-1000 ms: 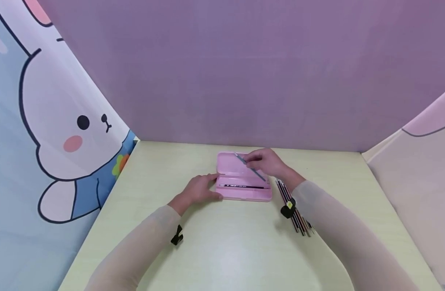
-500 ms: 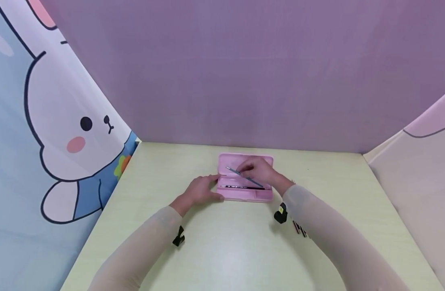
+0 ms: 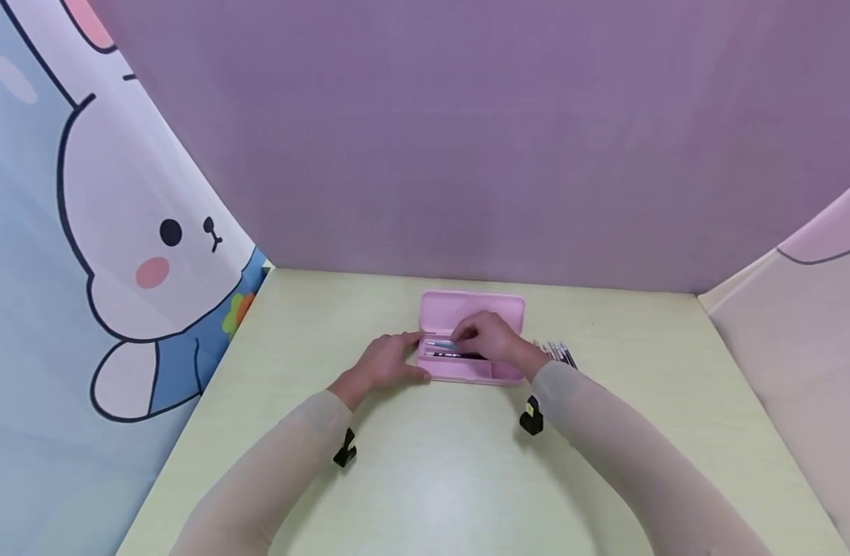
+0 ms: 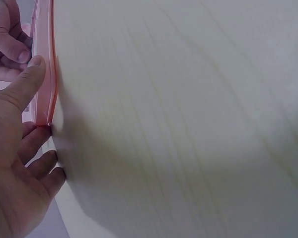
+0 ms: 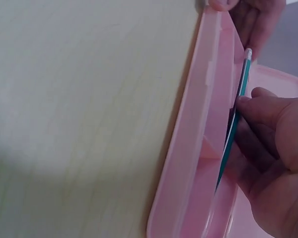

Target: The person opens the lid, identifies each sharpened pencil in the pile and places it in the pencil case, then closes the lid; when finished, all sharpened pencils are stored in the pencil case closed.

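Note:
A pink pencil case [image 3: 441, 309] lies on the table with its lid folded back. At its left end my left hand [image 3: 386, 363] holds it, thumb along the front wall and fingers around the corner. My right hand [image 3: 492, 336] pinches a green pencil [image 5: 242, 82] low over the rear compartment; the pencil's white-tipped end points left. Whether its far end touches the case floor is hard to tell. Beside it in that compartment lies a dark pencil [image 3: 441, 354], partly covered by the right hand. A divider splits the front compartment [image 5: 211, 144].
Several pencils [image 3: 560, 353] lie bunched on the table right of the case, mostly hidden under the right forearm. A purple panel [image 3: 480, 154] stands behind the table. A rabbit-print cloth [image 3: 119, 255] hangs at the left. Both wrists carry small black cameras.
My right hand has moved left and down with the green pencil, from above the open lid into the rear compartment. The pencil has turned nearly level. The left hand stays at the case's left end.

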The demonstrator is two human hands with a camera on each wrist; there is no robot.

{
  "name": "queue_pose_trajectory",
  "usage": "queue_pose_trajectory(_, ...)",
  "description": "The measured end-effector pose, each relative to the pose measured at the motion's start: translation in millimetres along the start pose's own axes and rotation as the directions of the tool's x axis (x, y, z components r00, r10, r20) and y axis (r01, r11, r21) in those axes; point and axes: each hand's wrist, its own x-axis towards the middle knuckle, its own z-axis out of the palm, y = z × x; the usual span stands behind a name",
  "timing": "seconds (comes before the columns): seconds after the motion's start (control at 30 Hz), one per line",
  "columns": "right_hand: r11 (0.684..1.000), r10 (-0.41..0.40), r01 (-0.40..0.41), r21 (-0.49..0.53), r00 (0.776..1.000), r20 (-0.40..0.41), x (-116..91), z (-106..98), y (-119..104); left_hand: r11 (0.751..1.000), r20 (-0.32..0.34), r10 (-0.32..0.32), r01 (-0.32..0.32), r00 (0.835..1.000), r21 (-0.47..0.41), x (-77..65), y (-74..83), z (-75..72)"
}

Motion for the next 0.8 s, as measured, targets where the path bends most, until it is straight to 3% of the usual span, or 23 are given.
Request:
queue_pose_trajectory(0.47,0.991,0.029,-0.033,-0.128,0.999,-0.035,0.6,11.6,-4.0,0.999,0.013,-0.030,0.029,0.999,0.017,0.3,4.3,-0.9)
queue_pose_trajectory(0.8,0.992,0.028,-0.030,-0.120,0.999,-0.021,-3.2,10.8,-4.5,0.999,0.014,-0.036,0.036,0.999,0.008,0.9,4.0,0.4)
